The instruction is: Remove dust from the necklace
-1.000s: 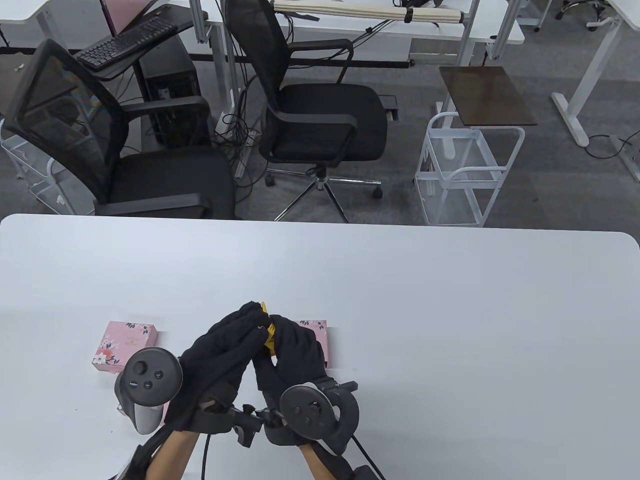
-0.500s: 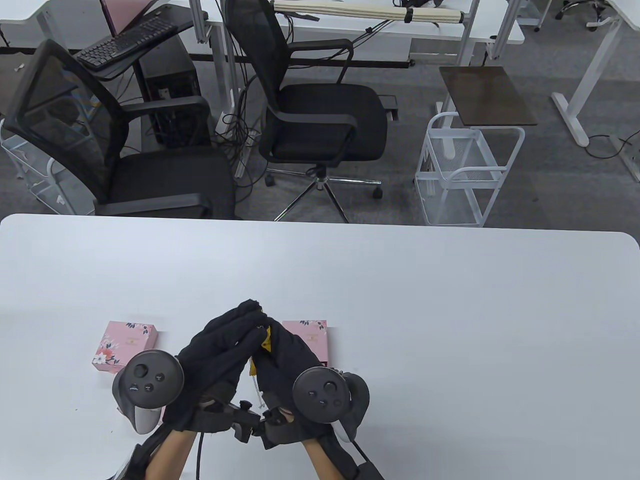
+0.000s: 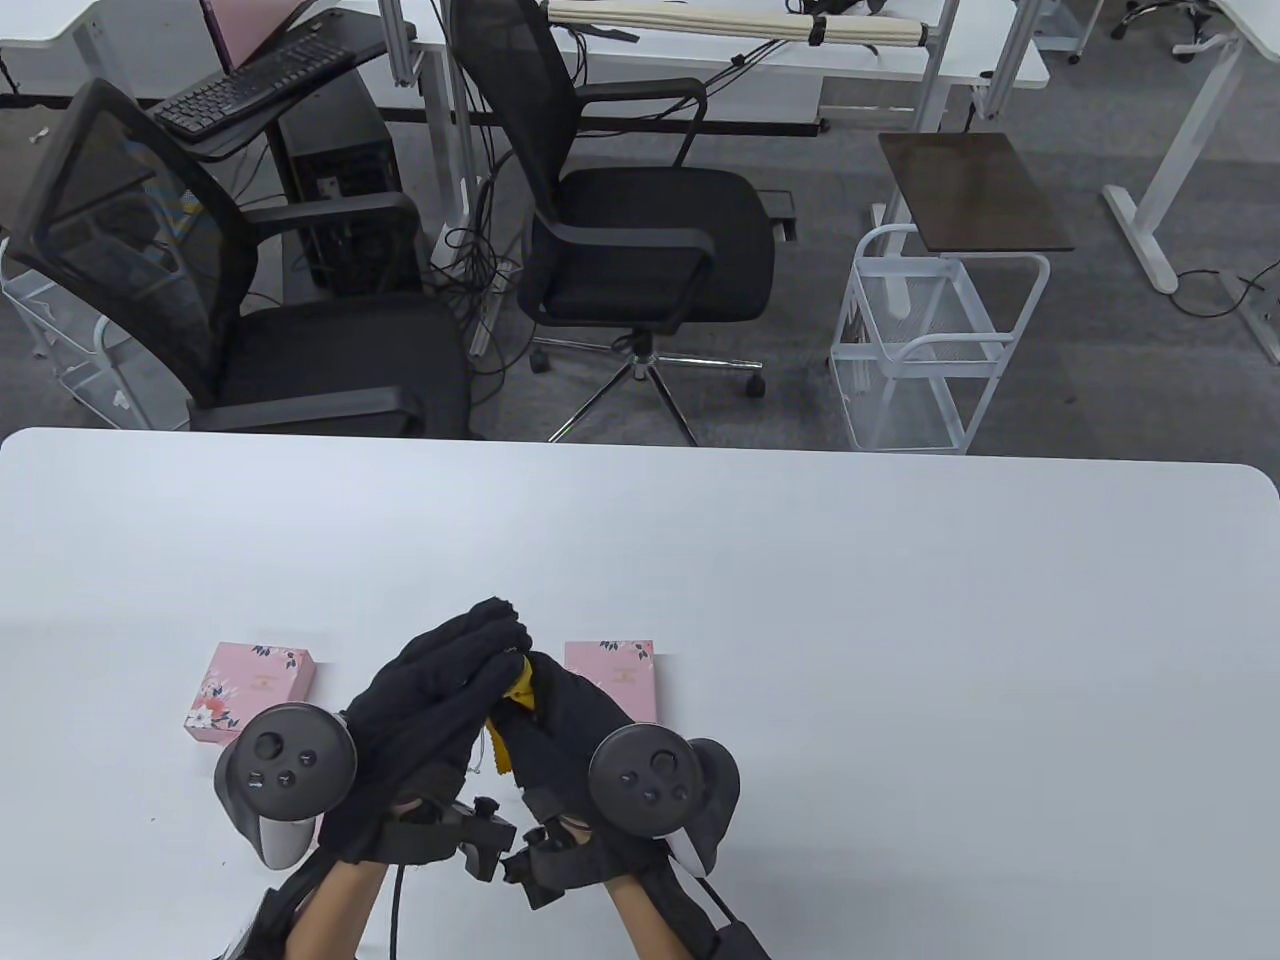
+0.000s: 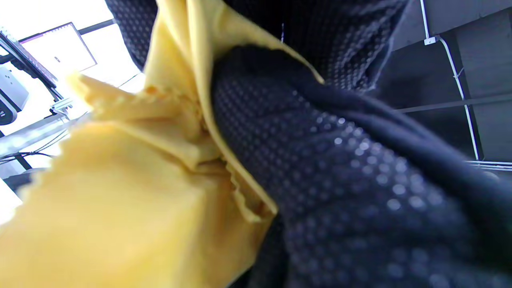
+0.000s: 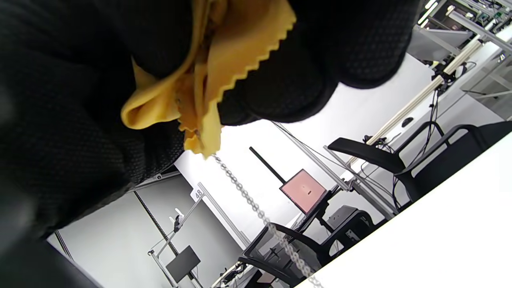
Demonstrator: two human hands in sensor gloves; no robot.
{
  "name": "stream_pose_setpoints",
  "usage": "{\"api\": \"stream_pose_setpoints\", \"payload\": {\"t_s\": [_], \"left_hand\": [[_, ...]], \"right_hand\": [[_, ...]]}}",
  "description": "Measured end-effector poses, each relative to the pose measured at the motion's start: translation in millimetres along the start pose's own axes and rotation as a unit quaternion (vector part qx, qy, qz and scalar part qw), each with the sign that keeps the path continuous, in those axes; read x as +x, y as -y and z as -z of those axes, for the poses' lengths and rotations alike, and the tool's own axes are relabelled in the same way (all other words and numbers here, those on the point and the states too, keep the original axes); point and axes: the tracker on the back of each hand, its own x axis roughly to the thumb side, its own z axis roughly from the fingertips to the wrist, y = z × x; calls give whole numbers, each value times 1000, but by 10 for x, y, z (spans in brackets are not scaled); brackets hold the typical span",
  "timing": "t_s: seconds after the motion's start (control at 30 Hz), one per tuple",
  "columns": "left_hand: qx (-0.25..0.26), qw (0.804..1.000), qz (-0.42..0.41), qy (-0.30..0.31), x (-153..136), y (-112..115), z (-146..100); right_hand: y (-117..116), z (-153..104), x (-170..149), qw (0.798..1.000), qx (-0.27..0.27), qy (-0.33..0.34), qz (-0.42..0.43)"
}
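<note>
- Necklace [image 5: 256, 208]: a silver chain that hangs out of the yellow cloth [image 3: 518, 690] between the two hands, above the near part of the white surface [image 3: 800, 600]; in the right wrist view it trails downward from the cloth's zigzag edge.
- Yellow cloth: bunched and pressed between the two gloved palms; only a strip shows in the table view.
- Left hand [image 3: 440, 690]: grip closed on the cloth, fingers laid over it and pointing far and to the right.
- Right hand [image 3: 565, 720]: grip closed on the cloth from the other side, touching the left hand.
- Two pink floral boxes: one [image 3: 248, 692] left of the hands, the other [image 3: 615, 680] just right of them and partly hidden.
</note>
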Motion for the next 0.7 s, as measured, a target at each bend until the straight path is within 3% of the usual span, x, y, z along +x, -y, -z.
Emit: {"api": "stream_pose_setpoints", "payload": {"t_s": [0.7], "left_hand": [[6, 1000, -20, -2, -30, -143, 34]], "right_hand": [[-121, 17, -79, 999, 46, -14, 15]]}}
